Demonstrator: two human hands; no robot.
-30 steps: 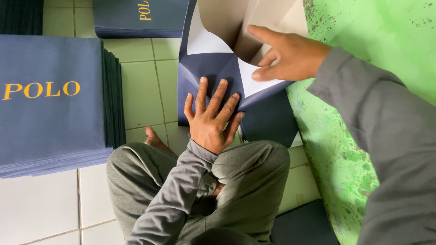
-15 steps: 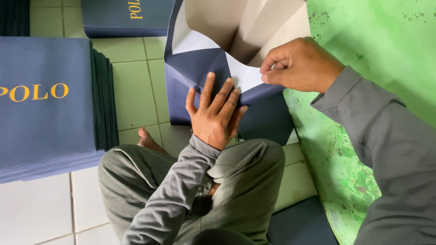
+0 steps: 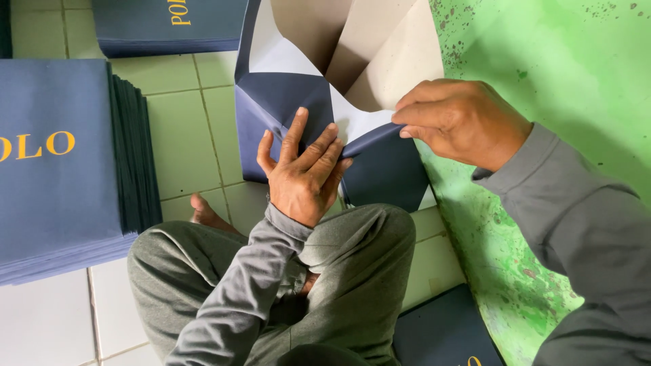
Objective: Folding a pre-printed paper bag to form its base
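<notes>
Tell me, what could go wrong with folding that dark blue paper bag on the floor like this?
1. The right hand pinches a flap of the navy paper bag; pulled unevenly, it might crease crookedly or tear.
2. The left hand presses the folded bottom flat; if it slips, the fold could spring open.
3. The green wall beside the bag looks stained and could mark the paper.

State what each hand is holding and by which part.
The right hand pinches a folded flap edge of the navy paper bag. The left hand grips nothing; it presses flat on the bag's folded bottom.
</notes>
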